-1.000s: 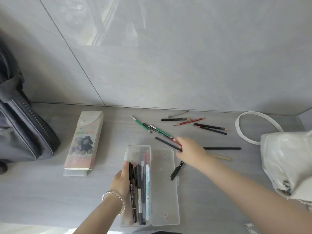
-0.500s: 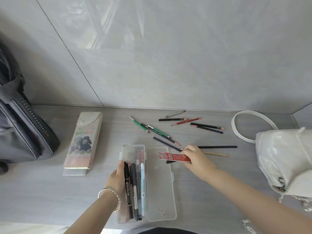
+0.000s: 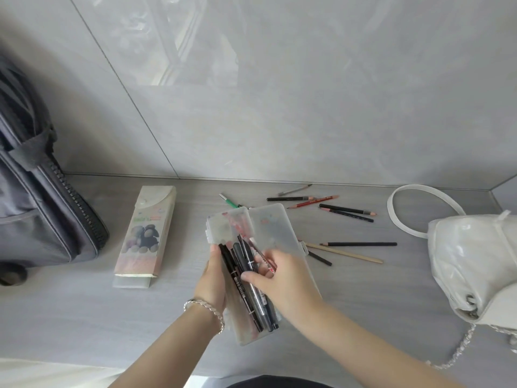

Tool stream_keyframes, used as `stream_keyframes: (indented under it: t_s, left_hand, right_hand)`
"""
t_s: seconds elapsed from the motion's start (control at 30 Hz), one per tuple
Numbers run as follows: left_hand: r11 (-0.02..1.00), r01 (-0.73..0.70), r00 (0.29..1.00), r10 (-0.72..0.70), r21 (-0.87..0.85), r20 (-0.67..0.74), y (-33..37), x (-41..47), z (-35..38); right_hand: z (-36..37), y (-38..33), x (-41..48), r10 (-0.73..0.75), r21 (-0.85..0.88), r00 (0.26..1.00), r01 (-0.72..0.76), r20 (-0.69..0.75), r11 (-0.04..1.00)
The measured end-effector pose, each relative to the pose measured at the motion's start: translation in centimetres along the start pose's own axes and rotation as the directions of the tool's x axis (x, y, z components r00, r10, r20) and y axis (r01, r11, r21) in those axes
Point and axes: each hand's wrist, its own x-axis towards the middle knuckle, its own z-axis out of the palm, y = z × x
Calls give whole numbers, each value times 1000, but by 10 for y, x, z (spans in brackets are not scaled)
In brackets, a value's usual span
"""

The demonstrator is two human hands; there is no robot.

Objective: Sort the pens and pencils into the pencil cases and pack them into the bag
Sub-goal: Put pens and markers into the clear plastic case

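She is in the middle of the pen-sorting step, from where I stand. Her left hand (image 3: 212, 287) grips the clear pencil case (image 3: 268, 228) by its nine o'clock edge, and the case looks tipped up off the counter (image 3: 84, 317), lid open towards three o'clock. Her right hand (image 3: 279, 278) is curled over the case, pinching a red-and-white pen (image 3: 267, 263) that lies just beside the black pens (image 3: 228, 264) already inside; her forefinger rests across them.

I'd say the next move calls for letting that pen drop flat among the others without spilling the tilted row, then reaching out again. The loose pencils (image 3: 361, 243) are scattered on the counter from twelve to two o'clock of her hands, some near the lid, others well apart by the wall. The printed pencil case (image 3: 145, 236) lies shut at ten o'clock, probably meant for them. The grey bag (image 3: 42, 219) stands further out at nine o'clock, unpacked so far, and a white handbag (image 3: 470, 261) sits at three o'clock
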Motion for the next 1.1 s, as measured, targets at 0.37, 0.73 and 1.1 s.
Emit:
stream_keyframes:
  t_s: [0.37, 0.73, 1.1]
  left_hand:
    - [994, -55, 998, 55, 97, 2, -10, 2, 9]
    - [991, -78, 997, 76, 108, 27, -4, -3, 7]
    - [995, -22, 997, 14, 96, 81, -8, 1, 3]
  right_hand:
    - [-4, 1, -9, -145, -270, 988, 128, -44, 954]
    - [-19, -11, -11, -101, -1, 994, 101, -32, 995]
    - [-32, -28, -1, 94, 732, 995, -89, 34, 675]
